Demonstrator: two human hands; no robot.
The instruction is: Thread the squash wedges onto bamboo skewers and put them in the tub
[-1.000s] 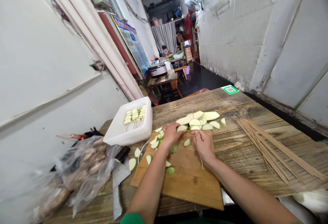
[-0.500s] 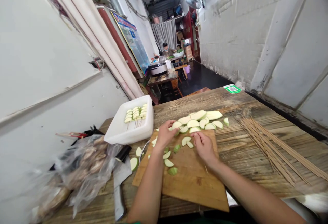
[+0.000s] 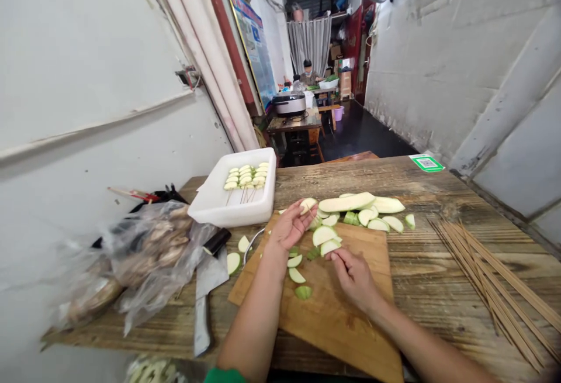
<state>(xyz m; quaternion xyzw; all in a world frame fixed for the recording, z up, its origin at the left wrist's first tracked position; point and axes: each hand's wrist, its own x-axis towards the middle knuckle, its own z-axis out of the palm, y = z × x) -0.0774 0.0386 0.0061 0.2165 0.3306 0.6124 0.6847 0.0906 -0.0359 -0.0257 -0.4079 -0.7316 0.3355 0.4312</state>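
Note:
My left hand (image 3: 290,226) pinches a pale green vegetable slice (image 3: 307,203) at the far left corner of the wooden cutting board (image 3: 337,313). My right hand (image 3: 353,275) rests on the board, fingers closed on a thin bamboo skewer; two slices (image 3: 326,240) just beyond its fingertips appear threaded on it. A pile of cut slices (image 3: 363,210) lies along the board's far edge, and a few loose slices (image 3: 297,275) lie between my forearms.
A white tray (image 3: 219,210) holding skewered slices (image 3: 248,175) stands at the left. A cleaver (image 3: 204,301) and a plastic bag of food (image 3: 144,260) lie further left. Loose bamboo skewers (image 3: 491,278) lie at the right. A person (image 3: 308,70) sits far down the corridor.
The camera has swung left and tilted. My left hand lifted a slice from the pile. My right hand drew back toward me with the skewer, and slices now sit by its fingertips.

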